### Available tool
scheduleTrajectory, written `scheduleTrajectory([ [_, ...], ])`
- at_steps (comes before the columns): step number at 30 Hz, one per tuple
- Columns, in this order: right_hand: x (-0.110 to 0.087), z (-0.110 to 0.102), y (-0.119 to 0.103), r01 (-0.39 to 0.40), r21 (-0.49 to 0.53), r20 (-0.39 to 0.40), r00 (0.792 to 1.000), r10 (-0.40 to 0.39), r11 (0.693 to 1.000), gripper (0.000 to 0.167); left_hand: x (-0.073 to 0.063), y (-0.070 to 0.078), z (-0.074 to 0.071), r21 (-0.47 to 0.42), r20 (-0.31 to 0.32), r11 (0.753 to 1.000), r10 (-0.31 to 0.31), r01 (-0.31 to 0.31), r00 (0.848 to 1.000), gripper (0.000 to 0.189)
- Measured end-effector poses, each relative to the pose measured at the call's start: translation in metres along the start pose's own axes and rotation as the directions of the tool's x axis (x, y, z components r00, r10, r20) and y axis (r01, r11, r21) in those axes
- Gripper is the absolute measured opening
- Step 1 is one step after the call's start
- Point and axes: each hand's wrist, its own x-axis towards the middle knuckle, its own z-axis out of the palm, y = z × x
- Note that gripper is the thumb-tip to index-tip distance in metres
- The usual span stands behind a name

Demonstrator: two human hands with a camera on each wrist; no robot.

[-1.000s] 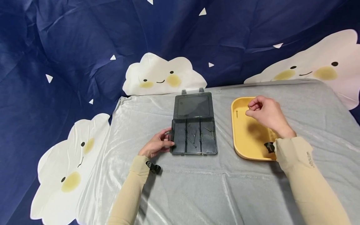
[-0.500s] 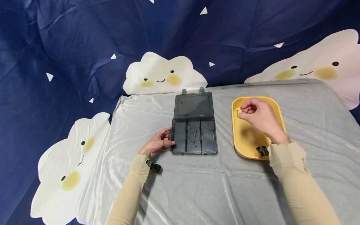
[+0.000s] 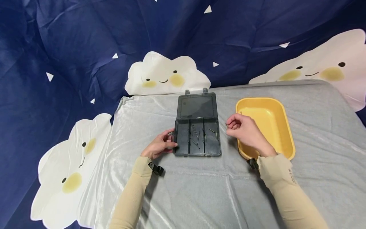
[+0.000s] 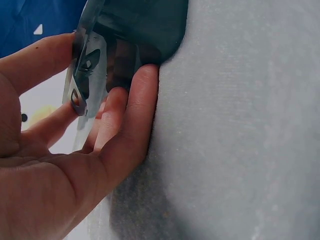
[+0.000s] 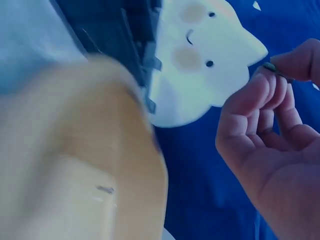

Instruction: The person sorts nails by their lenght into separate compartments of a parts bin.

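Observation:
A dark see-through compartment box (image 3: pixel 196 153) lies with its lid (image 3: pixel 197 106) folded back. Several long screws (image 3: pixel 195 144) rest in its middle compartment, and shorter screws (image 3: pixel 211 130) in the right one. My left hand (image 3: pixel 158 146) grips the box's left side, thumb and fingers on its wall in the left wrist view. Between the box and a yellow tray (image 3: pixel 291 140), my right hand (image 3: pixel 246 132) pinches a small screw (image 5: pixel 270 66) between thumb and fingertip. Most of that screw is hidden by the fingers.
Another screw (image 5: pixel 105 189) lies in the yellow tray near its left wall. A grey cloth (image 3: pixel 200 197) covers the table. Behind it hangs a dark blue curtain (image 3: pixel 171 25) with cloud faces.
My right hand has moved left from over the yellow tray to the gap beside the box, carrying the screw. My left hand has stayed on the box.

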Motion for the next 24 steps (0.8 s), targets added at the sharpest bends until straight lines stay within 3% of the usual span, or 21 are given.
scheduleTrajectory([
  [4,-0.002,0.017,0.004,-0.004,-0.029,0.072,0.997,0.006,1.000,0.021,0.000,0.000,0.000,-0.001,-0.002,1.000,0.001,-0.001,1.000,0.080],
  [8,-0.003,0.031,0.006,0.047,-0.094,0.107,0.994,-0.037,0.994,0.018,0.000,0.000,0.000,-0.002,-0.001,1.000,0.003,-0.003,1.000,0.080],
  [13,-0.004,0.043,0.008,0.120,-0.179,0.135,0.986,-0.096,0.976,0.015,0.000,0.000,0.001,0.003,0.001,1.000,0.005,-0.005,1.000,0.080],
  [24,-0.003,0.056,0.012,0.158,-0.247,0.168,0.979,-0.119,0.956,0.018,0.002,-0.001,-0.001,0.005,-0.003,1.000,-0.002,0.002,1.000,0.081],
])
